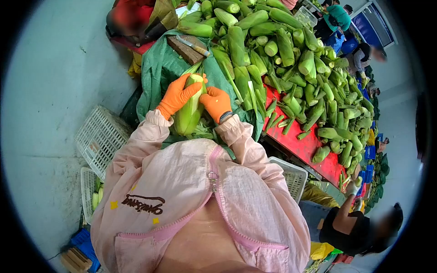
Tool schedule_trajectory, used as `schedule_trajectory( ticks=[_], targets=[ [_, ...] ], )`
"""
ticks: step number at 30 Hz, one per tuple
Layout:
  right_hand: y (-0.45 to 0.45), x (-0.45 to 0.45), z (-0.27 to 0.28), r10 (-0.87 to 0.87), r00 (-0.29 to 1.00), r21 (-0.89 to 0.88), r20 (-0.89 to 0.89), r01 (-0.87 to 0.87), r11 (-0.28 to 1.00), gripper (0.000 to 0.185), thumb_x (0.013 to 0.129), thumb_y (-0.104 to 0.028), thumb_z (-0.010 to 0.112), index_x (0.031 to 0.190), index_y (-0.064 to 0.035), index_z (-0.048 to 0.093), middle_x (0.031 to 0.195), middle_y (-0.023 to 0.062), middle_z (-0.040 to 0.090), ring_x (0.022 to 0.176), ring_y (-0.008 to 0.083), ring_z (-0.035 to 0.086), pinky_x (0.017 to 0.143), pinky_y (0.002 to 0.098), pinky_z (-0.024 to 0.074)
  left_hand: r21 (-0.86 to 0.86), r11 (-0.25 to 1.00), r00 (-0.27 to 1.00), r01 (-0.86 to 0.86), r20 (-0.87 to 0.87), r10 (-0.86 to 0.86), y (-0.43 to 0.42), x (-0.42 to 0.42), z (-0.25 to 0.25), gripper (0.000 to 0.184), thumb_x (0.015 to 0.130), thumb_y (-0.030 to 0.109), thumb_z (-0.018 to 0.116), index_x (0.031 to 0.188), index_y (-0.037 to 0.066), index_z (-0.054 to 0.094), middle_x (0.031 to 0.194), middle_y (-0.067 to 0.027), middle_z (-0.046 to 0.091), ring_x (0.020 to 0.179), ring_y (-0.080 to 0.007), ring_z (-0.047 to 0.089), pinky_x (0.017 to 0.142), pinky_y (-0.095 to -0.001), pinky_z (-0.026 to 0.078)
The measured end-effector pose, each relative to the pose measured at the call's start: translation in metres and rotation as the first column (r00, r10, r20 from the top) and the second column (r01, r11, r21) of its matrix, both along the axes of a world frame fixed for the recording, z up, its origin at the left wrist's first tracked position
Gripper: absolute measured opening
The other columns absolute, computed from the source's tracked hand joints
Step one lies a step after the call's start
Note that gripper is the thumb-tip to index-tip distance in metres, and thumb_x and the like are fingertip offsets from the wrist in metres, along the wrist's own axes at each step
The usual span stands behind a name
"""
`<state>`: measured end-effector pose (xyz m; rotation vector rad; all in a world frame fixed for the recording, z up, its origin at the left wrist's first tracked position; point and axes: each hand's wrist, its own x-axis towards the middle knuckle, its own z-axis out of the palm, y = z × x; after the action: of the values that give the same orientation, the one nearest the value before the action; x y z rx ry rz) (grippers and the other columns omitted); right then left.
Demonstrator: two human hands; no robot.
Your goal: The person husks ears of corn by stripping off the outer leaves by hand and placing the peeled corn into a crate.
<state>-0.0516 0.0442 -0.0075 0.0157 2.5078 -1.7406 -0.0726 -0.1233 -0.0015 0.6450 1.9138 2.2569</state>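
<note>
An ear of corn [185,119] in its green husk stands tilted in front of my chest, its pale cut end up. My left hand [176,96], in an orange glove, is wrapped around its upper part. My right hand [215,103], gloved the same way, is closed with thumb and fingers at the husk's right edge near the top; its fingertips are partly hidden. Just beyond my hands, a knife [193,46] lies on a wooden block [182,51]. Green sheeting [157,68] covers the surface beneath, with loose husk leaves [205,131] below the ear.
A big pile of unhusked corn [314,86] spreads over a red table [302,148] to the right. White plastic crates [101,139] stand at my left, and another crate [291,177] at my right. A co-worker [355,227] works at lower right; other people are farther back.
</note>
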Motion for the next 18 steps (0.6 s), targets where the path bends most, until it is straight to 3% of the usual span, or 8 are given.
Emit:
schedule_trajectory(
  ticks=[2, 3, 5, 8, 11, 12, 16, 18],
  targets=[
    [0.005, -0.001, -0.012, -0.039, 0.992, -0.327, 0.122, 0.077, 0.942, 0.015, 0.073, -0.012, 0.063, 0.079, 0.0008, 0.066, 0.067, 0.0065, 0.062, 0.056, 0.0184, 0.057, 0.053, 0.0320, 0.0451, 0.056, 0.997, 0.998, 0.047, 0.034, -0.048, 0.003, 0.000, -0.004, 0.047, 0.096, 0.033, 0.060, 0.127, -0.003, 0.054, 0.115, -0.0098, 0.066, 0.106, -0.0145, 0.060, 0.094, -0.0286, 0.046],
    [0.007, 0.000, -0.013, -0.039, 0.992, -0.327, 0.121, 0.077, 0.942, 0.015, 0.073, -0.012, 0.063, 0.079, 0.0008, 0.066, 0.067, 0.0065, 0.062, 0.056, 0.0184, 0.057, 0.053, 0.0320, 0.0451, 0.113, 0.990, 0.993, 0.086, 0.065, -0.094, 0.004, -0.001, -0.006, 0.049, 0.095, 0.033, 0.060, 0.128, -0.003, 0.053, 0.115, -0.0103, 0.066, 0.106, -0.0148, 0.060, 0.094, -0.0285, 0.046],
    [0.013, 0.005, -0.018, -0.051, 0.948, -0.563, 0.315, 0.230, 0.794, 0.010, 0.072, -0.009, 0.063, 0.076, 0.0000, 0.063, 0.067, 0.0069, 0.060, 0.055, 0.0188, 0.057, 0.052, 0.0310, 0.0462, 0.115, 0.988, 0.989, 0.099, 0.101, -0.111, -0.001, -0.006, -0.015, 0.051, 0.095, 0.035, 0.060, 0.130, -0.002, 0.053, 0.115, -0.0109, 0.066, 0.105, -0.0149, 0.060, 0.092, -0.0281, 0.047],
    [0.017, 0.013, -0.024, -0.078, 0.924, -0.604, 0.374, 0.307, 0.736, 0.007, 0.073, -0.007, 0.062, 0.076, -0.0013, 0.061, 0.069, 0.0080, 0.060, 0.055, 0.0192, 0.057, 0.050, 0.0308, 0.0469, -0.358, 0.914, 0.978, -0.191, 0.013, 0.210, -0.004, -0.011, -0.036, 0.060, 0.093, 0.043, 0.060, 0.137, 0.003, 0.048, 0.117, -0.0172, 0.065, 0.107, -0.0222, 0.062, 0.091, -0.0299, 0.047],
    [0.009, 0.019, -0.031, -0.126, 0.933, -0.640, 0.338, 0.326, 0.696, 0.007, 0.074, -0.007, 0.062, 0.078, -0.0014, 0.061, 0.071, 0.0085, 0.061, 0.054, 0.0192, 0.057, 0.050, 0.0307, 0.0467, -0.397, 0.870, 0.946, -0.291, 0.017, 0.325, 0.022, 0.020, -0.023, 0.073, 0.088, 0.050, 0.064, 0.141, 0.004, 0.043, 0.120, -0.0192, 0.064, 0.109, -0.0279, 0.062, 0.091, -0.0328, 0.047],
    [0.006, 0.023, -0.029, -0.147, 0.948, -0.646, 0.282, 0.301, 0.702, 0.007, 0.075, -0.007, 0.061, 0.079, -0.0015, 0.061, 0.071, 0.0087, 0.061, 0.054, 0.0191, 0.057, 0.051, 0.0306, 0.0468, -0.319, 0.871, 0.918, -0.374, 0.006, 0.397, 0.031, 0.023, -0.027, 0.083, 0.083, 0.056, 0.067, 0.143, 0.005, 0.040, 0.120, -0.0187, 0.063, 0.109, -0.0298, 0.061, 0.093, -0.0345, 0.046],
    [0.008, 0.031, -0.012, -0.033, 0.973, -0.640, 0.230, 0.177, 0.747, 0.011, 0.079, -0.008, 0.064, 0.086, 0.0003, 0.062, 0.075, 0.0075, 0.064, 0.057, 0.0177, 0.059, 0.059, 0.0275, 0.0483, -0.141, 0.890, 0.895, -0.433, 0.053, 0.443, 0.040, 0.010, -0.041, 0.073, 0.087, 0.051, 0.065, 0.140, 0.004, 0.045, 0.117, -0.0141, 0.064, 0.104, -0.0235, 0.061, 0.091, -0.0311, 0.046],
    [0.004, 0.034, 0.001, 0.025, 0.981, -0.635, 0.191, 0.104, 0.765, 0.013, 0.083, -0.010, 0.064, 0.089, 0.0011, 0.063, 0.076, 0.0078, 0.065, 0.058, 0.0176, 0.060, 0.060, 0.0266, 0.0481, 0.110, 0.945, 0.938, -0.307, 0.203, 0.281, 0.032, 0.007, -0.041, 0.060, 0.091, 0.046, 0.063, 0.132, 0.003, 0.053, 0.109, -0.0084, 0.064, 0.098, -0.0160, 0.059, 0.088, -0.0269, 0.046]
  ],
)
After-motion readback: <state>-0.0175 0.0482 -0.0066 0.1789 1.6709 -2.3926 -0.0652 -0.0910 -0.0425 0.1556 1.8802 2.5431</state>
